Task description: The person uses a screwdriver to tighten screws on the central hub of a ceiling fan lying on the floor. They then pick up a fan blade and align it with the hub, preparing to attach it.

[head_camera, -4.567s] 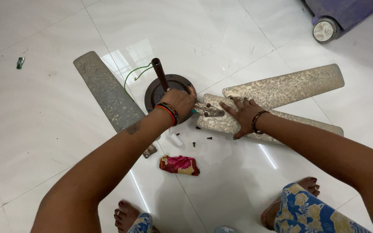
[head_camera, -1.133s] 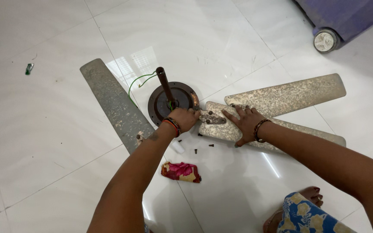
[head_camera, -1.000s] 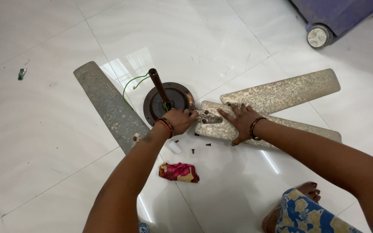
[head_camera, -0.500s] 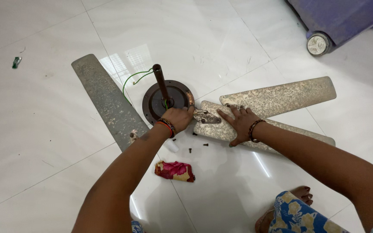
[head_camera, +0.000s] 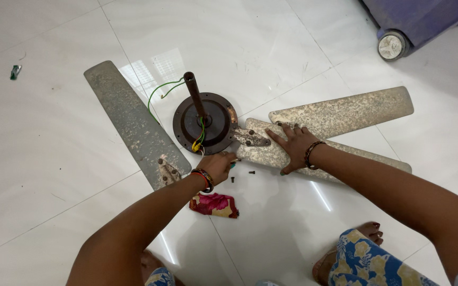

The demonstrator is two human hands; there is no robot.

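Fan motor: round, dark, rusted; lies on white tiled floor, centre of view. Rod stands up from its middle, tilted toward the far left. Green wire loops from the hub to the far side; yellow and green leads show at the hub.
Blade: pale, mottled, lying just right of motor, its metal bracket touching the motor rim.
Right hand: open, palm flat on this blade, fingers spread.
Left hand: closed around a small tool, its tip toward the bracket; tool mostly hidden.
Second pale blade: behind the first, partly overlapped by it.
Grey blade: left of motor, lying loose.
Loose screws: on the floor near the left hand.
Red cloth: crumpled, beside the left wrist.
Wheel: far right corner, under a purple object.
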